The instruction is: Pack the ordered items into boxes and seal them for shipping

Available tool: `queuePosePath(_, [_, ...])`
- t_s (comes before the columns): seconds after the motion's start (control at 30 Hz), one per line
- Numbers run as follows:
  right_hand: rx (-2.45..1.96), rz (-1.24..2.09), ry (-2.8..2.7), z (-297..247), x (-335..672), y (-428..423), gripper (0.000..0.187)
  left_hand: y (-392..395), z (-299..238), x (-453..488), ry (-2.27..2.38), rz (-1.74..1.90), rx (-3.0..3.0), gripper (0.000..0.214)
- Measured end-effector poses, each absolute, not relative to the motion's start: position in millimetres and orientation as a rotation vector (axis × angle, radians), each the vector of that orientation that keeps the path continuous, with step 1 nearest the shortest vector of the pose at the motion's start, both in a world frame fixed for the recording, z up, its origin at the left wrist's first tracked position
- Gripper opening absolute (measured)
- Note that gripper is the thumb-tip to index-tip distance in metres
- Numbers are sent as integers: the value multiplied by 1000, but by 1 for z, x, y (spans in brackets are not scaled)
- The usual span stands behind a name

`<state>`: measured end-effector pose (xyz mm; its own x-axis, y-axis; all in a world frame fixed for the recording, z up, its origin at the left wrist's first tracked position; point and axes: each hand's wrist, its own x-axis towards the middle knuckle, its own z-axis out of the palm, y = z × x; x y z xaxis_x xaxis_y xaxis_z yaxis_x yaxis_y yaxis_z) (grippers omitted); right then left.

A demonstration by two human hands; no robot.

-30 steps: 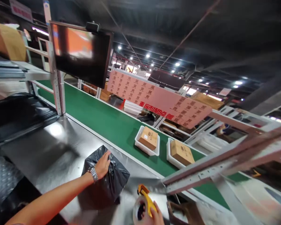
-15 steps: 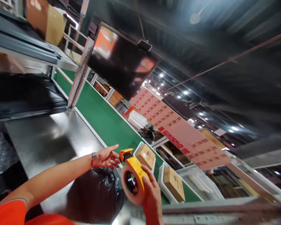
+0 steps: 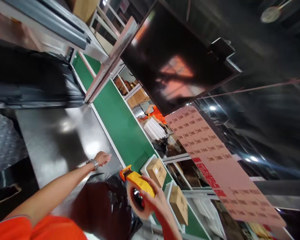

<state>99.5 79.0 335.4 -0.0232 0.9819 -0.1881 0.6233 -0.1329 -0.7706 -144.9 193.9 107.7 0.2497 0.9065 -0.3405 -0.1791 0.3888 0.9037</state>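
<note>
My right hand (image 3: 156,200) grips a yellow tape dispenser (image 3: 138,182) fitted with a wide roll of tape (image 3: 132,196). Its orange-tipped head points left, toward my other hand. My left hand (image 3: 102,158), with a metal watch (image 3: 93,164) at the wrist, hovers over the metal table with its fingers curled in and nothing seen in them. Below and between both hands sits a bulky black plastic bag (image 3: 102,206), its top crumpled. The dispenser is just above the bag's right side; I cannot tell whether they touch.
Beyond the metal table (image 3: 50,133) runs a green conveyor belt (image 3: 120,123) carrying white trays with cardboard boxes (image 3: 157,171) (image 3: 178,205). Black plastic bags (image 3: 35,76) lie stacked at left, above bubble wrap (image 3: 5,136). A monitor (image 3: 175,56) hangs overhead. Another person's orange sleeve (image 3: 158,115) shows across the belt.
My left hand has drawn back left from the dispenser, its spread fingers now curled in. The dispenser stays in my right hand, slightly lower left in view. The camera view has shifted and tilted.
</note>
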Motion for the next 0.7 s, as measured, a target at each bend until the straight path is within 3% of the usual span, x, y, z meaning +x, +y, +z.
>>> queuePosePath(0.17, [-2059,1069,-1766,353,142,64,72,177,46,-134,1336,644,1101,42])
queuePosePath(0.3, [-2094,1115,-1700,346,149,54,75,154,25,-109,1447,659,1232,19])
queuePosePath(0.33, [-2077,1111,-1709,345,147,54,75,153,24,-110,1482,681,1253,26])
queuePosePath(0.43, [-2047,1115,-1713,346,140,55,75,152,36,-122,1560,789,1316,52])
queuePosePath(0.57, [-2029,1117,-1730,349,137,55,71,115,86,-115,1476,1107,1482,55])
queuePosePath(0.63, [-2006,1083,-1753,349,138,54,70,70,113,-87,1276,1390,1638,56])
queuePosePath(0.7, [-1990,1069,-1752,346,140,53,72,17,132,-46,766,1520,1991,46])
